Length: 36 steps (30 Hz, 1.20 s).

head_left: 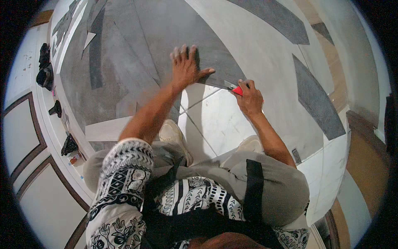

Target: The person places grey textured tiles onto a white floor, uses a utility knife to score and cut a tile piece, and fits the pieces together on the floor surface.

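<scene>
Dark grey sheet material covers much of the floor before me. My left hand lies flat on it near its close edge, fingers spread and thumb pointing right. To the right, my right hand is wrapped round a red utility knife. The knife's metal tip points left and touches or nearly touches the sheet's near right corner. Most of the handle is hidden in my fingers. White floor tiles show between my feet, just below the sheet's edge.
Grey cut strips lie on a pale surface at the right, with another dark piece farther off. A small whitish offcut rests on the sheet at the left. Black bags sit along the left wall, beside panelled doors.
</scene>
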### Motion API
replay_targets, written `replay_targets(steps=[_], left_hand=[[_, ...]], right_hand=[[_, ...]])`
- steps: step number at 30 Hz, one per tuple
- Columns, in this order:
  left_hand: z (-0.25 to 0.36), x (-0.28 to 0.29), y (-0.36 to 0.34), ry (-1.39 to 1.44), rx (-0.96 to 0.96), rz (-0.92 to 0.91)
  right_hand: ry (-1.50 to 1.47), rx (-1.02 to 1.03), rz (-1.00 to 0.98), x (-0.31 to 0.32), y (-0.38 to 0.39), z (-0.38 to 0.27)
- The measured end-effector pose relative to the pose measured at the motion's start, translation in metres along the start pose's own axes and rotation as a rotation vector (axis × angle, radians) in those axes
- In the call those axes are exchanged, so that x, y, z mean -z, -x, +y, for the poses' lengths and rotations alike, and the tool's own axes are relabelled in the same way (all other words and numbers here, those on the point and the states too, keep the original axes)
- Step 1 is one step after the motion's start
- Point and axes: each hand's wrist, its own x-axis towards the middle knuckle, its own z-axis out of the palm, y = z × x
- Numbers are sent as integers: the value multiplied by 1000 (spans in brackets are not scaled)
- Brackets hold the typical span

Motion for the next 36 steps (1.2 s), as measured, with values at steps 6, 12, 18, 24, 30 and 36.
replay_targets(steps=[6, 12, 18, 24, 30, 36], left_hand=[[87, -24, 65, 790, 891, 110], [100, -23, 25, 1230, 1408, 262], [70, -37, 26, 1759, 1697, 502], [66, -16, 40, 1803, 1542, 532], [67, -3, 41, 1731, 1444, 295], [85, -13, 6, 1177, 1148, 300]], right_hand=[[10, 19, 44, 2, -4, -9], [27, -11, 58, 1, -1, -5], [7, -6, 41, -4, -1, -5], [-36, -1, 66, -2, -8, -13], [-22, -37, 15, -7, -5, -2], [-81, -120, -67, 8, -13, -10]])
